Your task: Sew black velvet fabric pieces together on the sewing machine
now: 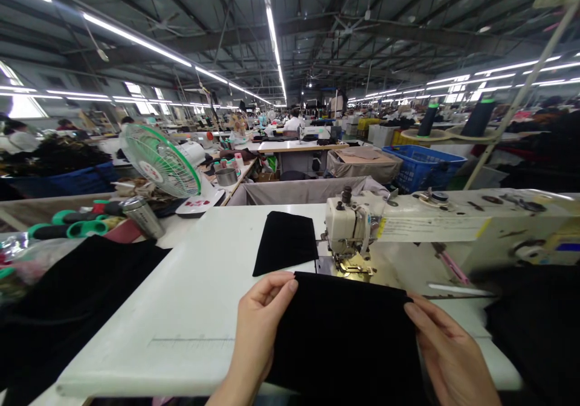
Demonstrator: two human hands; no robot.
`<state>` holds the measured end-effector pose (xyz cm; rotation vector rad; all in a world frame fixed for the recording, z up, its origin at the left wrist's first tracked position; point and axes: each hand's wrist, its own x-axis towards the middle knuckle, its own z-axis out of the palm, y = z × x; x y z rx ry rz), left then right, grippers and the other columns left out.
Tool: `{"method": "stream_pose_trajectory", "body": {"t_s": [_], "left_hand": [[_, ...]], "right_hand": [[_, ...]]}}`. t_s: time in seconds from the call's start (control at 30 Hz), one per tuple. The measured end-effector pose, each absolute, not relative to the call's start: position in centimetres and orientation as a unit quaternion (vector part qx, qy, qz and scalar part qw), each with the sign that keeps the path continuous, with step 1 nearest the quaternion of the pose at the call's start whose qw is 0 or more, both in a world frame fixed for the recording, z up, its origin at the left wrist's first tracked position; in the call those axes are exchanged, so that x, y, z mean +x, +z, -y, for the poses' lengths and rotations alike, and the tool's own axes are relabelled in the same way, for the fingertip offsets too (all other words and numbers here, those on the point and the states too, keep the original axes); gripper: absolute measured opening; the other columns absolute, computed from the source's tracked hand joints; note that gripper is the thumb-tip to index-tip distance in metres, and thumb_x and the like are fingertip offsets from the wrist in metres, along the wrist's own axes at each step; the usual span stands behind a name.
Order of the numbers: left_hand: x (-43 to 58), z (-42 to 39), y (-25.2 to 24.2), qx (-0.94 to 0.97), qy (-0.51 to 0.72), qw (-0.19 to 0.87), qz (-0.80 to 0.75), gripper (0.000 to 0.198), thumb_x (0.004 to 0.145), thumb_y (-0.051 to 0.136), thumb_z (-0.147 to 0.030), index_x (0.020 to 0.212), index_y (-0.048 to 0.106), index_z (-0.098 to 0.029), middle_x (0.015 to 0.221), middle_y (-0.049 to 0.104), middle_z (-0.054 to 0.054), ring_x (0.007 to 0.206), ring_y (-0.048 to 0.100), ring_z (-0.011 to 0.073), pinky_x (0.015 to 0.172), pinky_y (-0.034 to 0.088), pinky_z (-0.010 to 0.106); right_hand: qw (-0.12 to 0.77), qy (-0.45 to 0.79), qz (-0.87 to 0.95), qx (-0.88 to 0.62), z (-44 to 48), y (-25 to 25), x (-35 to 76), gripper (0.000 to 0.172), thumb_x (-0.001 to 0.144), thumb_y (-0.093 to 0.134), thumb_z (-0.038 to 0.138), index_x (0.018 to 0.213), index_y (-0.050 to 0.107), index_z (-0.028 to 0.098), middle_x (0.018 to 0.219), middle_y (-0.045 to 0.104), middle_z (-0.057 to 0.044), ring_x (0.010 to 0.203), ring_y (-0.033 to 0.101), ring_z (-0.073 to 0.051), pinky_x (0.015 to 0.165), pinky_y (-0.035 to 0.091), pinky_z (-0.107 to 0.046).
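Between my two hands a black fabric piece (pixel 344 333) is stretched by its top corners, its lower part hanging over the table's front edge. My left hand (pixel 265 309) pinches the top left corner between thumb and fingers. At the top right corner, my right hand (pixel 446 339) grips the cloth the same way. Just beyond the cloth's upper edge stands the sewing machine (pixel 347 225), its lit needle area close to the fabric but apart from it. A second black fabric piece (pixel 285 243) lies flat on the table, left of the machine head.
The pale sewing table (pixel 181 297) has ruler marks near its front. More black cloth (pixel 77 297) lies left, with thread spools (pixel 86 228) and a metal flask (pixel 142 215). A green fan (pixel 163 158) stands behind. Dark cloth (pixel 534 327) is heaped right. A blue crate (pixel 423 167) sits beyond.
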<state>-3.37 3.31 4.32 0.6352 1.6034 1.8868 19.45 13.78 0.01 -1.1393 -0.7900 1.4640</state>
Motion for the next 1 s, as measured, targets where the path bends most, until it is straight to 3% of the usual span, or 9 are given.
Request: {"method": "stream_pose_trajectory", "body": {"t_s": [0.17,0.3,0.57,0.73,0.87,1.0], "left_hand": [[-3.4,-3.4,3.9,0.227,0.722,0.297,-0.582,0.030,0.062,0.089,-0.043,0.076,0.077,-0.020,0.082,0.075,0.003,0.079,0.065,0.0157,0.077,0.050,0.023],[-3.5,-3.4,3.8,0.235,0.728,0.284,-0.578,0.030,0.062,0.089,-0.042,0.074,0.075,-0.019,0.078,0.073,0.003,0.075,0.064,0.0155,0.073,0.050,0.023],[-3.4,-3.4,4.6,0.238,0.732,0.257,-0.585,0.027,0.062,0.088,-0.037,0.070,0.071,-0.018,0.083,0.072,0.003,0.079,0.064,0.0150,0.076,0.050,0.023],[-4.0,-3.5,4.9,0.201,0.746,0.270,-0.575,0.032,0.049,0.093,-0.030,0.069,0.069,-0.021,0.078,0.071,-0.003,0.079,0.063,0.0104,0.074,0.050,0.014],[-5.2,-3.6,4.4,0.171,0.738,0.294,-0.584,0.039,0.041,0.096,-0.027,0.068,0.068,-0.023,0.079,0.071,-0.005,0.080,0.064,0.0095,0.072,0.052,0.009],[-5.9,-3.3,3.4,0.180,0.731,0.293,-0.590,0.041,0.043,0.097,-0.031,0.070,0.068,-0.023,0.082,0.072,-0.007,0.078,0.066,0.0079,0.071,0.054,0.006]], "right_hand": [[0.532,0.634,0.285,-0.483,-13.6,1.2,19.4,0.045,0.036,0.097,0.037,0.076,0.081,0.023,0.087,0.079,-0.002,0.091,0.073,-0.020,0.070,0.057,-0.011],[0.537,0.626,0.294,-0.483,-13.4,1.2,19.5,0.044,0.036,0.096,0.038,0.074,0.081,0.023,0.086,0.079,-0.003,0.087,0.073,-0.020,0.068,0.058,-0.011],[0.533,0.605,0.351,-0.476,-13.4,0.1,20.1,0.046,0.045,0.094,0.046,0.083,0.082,0.022,0.098,0.079,-0.007,0.102,0.070,-0.026,0.079,0.059,-0.022],[0.543,0.547,0.468,-0.434,-13.2,0.6,20.1,0.030,0.064,0.088,0.046,0.079,0.080,0.021,0.102,0.076,-0.007,0.099,0.069,-0.025,0.089,0.055,-0.030],[0.547,0.567,0.472,-0.395,-13.2,1.9,19.5,0.028,0.066,0.087,0.044,0.076,0.078,0.020,0.087,0.075,-0.007,0.086,0.068,-0.023,0.081,0.056,-0.031],[0.561,0.586,0.435,-0.390,-13.3,2.4,19.1,0.032,0.061,0.090,0.044,0.075,0.076,0.019,0.076,0.072,-0.004,0.077,0.065,-0.019,0.075,0.055,-0.028]]}}
